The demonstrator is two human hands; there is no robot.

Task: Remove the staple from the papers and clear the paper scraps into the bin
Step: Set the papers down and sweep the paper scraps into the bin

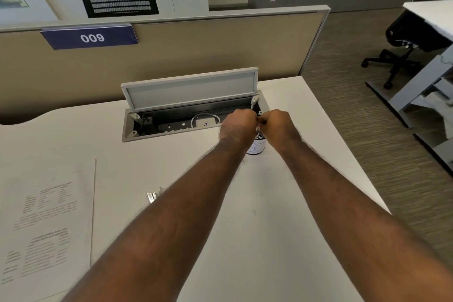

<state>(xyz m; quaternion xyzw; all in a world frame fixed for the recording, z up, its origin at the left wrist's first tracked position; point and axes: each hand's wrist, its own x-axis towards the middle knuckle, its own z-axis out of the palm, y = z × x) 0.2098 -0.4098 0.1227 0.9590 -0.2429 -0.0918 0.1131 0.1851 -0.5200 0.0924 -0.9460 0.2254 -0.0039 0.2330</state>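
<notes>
My left hand (236, 127) and my right hand (278, 129) are held together, fingers pinched, just above a small white cup-like bin (256, 147) with blue marks that stands on the desk. The hands hide most of the bin and whatever the fingertips pinch. Printed papers (46, 223) lie flat at the desk's left. A small metal staple remover (152, 195) lies on the desk beside my left forearm.
An open cable tray (171, 127) with its lid (190, 88) raised is set in the white desk (257, 240) behind the bin. A beige partition (196, 51) with a "009" sign backs the desk. The desk's right edge drops to carpet; an office chair (402, 51) stands far right.
</notes>
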